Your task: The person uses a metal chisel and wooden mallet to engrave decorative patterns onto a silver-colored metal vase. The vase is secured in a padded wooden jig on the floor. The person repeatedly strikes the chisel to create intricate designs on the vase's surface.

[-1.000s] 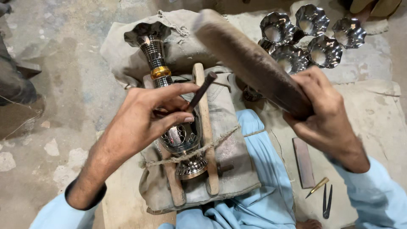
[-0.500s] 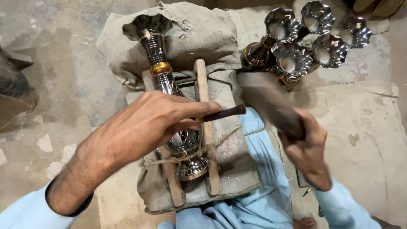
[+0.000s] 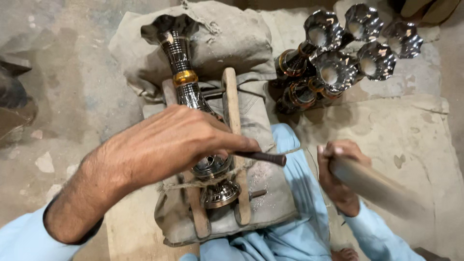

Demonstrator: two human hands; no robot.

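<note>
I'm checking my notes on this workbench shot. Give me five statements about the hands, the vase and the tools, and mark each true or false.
1. The left hand holds a dark chisel over the vase. True.
2. The vase stands upright on the floor. False: it lies on its side between two wooden bars, on a sack.
3. The right hand grips a wooden mallet. True.
4. The mallet rests on the chisel. False: it is apart from it, off to the right.
5. More vases stand in a cluster at the upper right. True.
</note>
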